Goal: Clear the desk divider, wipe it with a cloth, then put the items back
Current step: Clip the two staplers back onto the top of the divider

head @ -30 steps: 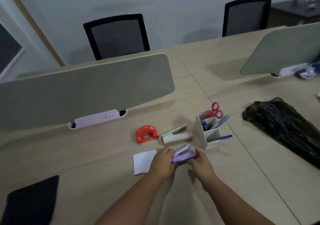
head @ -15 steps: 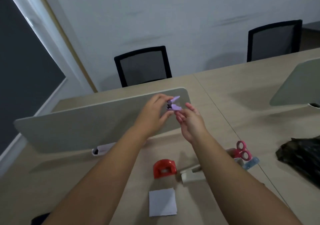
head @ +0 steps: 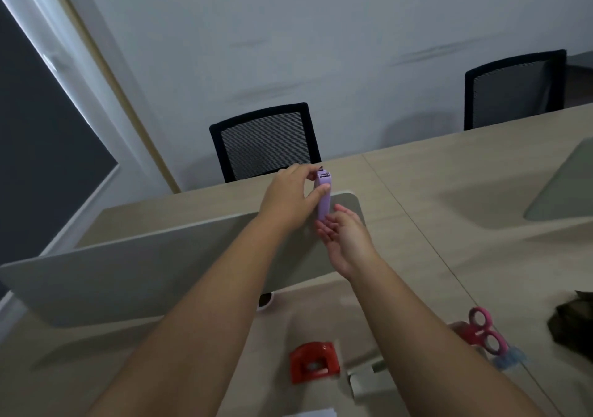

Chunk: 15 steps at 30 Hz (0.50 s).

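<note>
Since the frame half a second before, the purple stapler (head: 323, 196) has been turned from a tilted, open pose to an upright one and brought to the top edge of the desk divider (head: 160, 265), near its right-hand rounded corner. The long wooden desk (head: 449, 192) is crossed by the grey divider, which stands upright on it; a second divider (head: 564, 185) is seen at the right edge. Two black mesh chairs are set against the far wall, one (head: 266, 140) behind the hands and one (head: 513, 91) further right. The stapler is pinched near its upper end by the left hand (head: 285, 200), thumb on the near face and fingers curled over the top. The right hand (head: 345, 238) is held just beneath it, palm up, fingers loosely spread, fingertips touching the stapler's lower end. Whether the stapler rests on the divider's edge cannot be told. On the near desk lie a dark bag (head: 574, 326) at the right edge, a red hole punch (head: 314, 365), a white stapler (head: 369, 379) partly hidden by the right forearm, and pink-handled scissors (head: 486, 330).
</note>
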### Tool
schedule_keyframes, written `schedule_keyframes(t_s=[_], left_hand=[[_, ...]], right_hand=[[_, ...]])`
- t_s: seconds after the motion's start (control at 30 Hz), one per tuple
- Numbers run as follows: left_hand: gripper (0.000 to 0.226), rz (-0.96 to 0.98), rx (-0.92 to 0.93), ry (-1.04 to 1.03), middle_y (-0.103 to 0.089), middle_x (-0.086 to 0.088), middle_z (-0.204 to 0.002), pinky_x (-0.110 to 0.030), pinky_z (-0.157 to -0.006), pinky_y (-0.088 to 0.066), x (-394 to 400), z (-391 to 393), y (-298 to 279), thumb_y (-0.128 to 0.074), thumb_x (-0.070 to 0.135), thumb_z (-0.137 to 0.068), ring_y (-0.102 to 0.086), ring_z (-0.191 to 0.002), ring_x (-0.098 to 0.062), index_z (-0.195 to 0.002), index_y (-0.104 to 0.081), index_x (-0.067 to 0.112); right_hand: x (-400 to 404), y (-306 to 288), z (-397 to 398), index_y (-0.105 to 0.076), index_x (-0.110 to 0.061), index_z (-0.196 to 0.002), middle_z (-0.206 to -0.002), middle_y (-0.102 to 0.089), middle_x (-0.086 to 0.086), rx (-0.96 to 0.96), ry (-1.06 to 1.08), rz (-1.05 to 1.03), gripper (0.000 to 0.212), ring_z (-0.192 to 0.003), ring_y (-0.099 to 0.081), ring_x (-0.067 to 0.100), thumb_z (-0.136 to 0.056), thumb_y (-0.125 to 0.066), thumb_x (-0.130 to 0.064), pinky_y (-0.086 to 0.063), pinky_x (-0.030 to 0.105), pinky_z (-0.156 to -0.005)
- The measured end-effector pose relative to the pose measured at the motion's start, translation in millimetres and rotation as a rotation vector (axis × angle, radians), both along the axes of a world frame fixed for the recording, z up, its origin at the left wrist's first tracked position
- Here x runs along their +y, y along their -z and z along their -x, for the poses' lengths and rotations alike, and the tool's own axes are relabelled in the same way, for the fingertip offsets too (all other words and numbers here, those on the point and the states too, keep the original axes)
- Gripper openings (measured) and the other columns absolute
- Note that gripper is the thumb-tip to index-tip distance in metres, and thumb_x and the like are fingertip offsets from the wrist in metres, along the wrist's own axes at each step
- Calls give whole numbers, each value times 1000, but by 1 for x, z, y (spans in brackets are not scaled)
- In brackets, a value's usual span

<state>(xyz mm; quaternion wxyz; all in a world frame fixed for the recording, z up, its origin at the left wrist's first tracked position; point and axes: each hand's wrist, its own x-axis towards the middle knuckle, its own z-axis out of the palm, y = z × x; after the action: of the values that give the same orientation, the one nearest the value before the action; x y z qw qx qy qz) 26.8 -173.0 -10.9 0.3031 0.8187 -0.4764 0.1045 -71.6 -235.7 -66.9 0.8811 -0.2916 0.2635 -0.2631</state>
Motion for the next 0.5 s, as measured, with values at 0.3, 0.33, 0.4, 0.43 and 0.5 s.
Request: schedule_keyframes(t_s=[0.3, 0.33, 0.4, 0.43, 0.5], left_hand=[[52, -104, 75, -104, -62, 6, -125, -43, -99, -44, 1, -8, 27, -61, 46, -84, -54, -117, -22, -131, -52, 29], [57, -84, 54, -133, -57, 3, -129, -43, -101, -42, 5, -1, 29, -62, 47, -83, -51, -119, -23, -135, -47, 28], [58, 86, 38, -157, -54, 0, -129, -41, -99, -41, 17, 22, 36, -63, 42, -83, -49, -117, -23, -135, -46, 25], [54, 192, 61, -135, -56, -1, -124, -39, -97, -42, 25, 40, 47, -63, 37, -82, -52, -113, -22, -132, -49, 23], [46, 272, 107, -69, -60, 2, -113, -36, -92, -44, 41, 72, 79, -64, 28, -80, -56, -104, -19, -124, -54, 20]], right_hand=[[-3, 16, 7, -38, -15, -127, -98, -56, 18, 103, -43, 13, 39, -74, -52, 19, -91, -42, -1, -44, 25, -69], [-3, 17, 11, -38, -16, -124, -91, -56, 13, 139, -33, 44, 35, -71, -50, 18, -92, -41, -3, -41, 24, -65], [-2, 27, 24, -41, -15, -119, -81, -53, 6, 237, -1, 112, 30, -66, -47, 15, -92, -41, -4, -35, 23, -59], [0, 39, 39, -42, -14, -118, -81, -53, 4, 316, 13, 149, 30, -66, -46, 14, -90, -42, -4, -34, 24, -59], [8, 69, 70, -45, -14, -122, -93, -56, 4, 511, -15, 274, 36, -79, -50, 15, -87, -47, -5, -37, 27, -66]])
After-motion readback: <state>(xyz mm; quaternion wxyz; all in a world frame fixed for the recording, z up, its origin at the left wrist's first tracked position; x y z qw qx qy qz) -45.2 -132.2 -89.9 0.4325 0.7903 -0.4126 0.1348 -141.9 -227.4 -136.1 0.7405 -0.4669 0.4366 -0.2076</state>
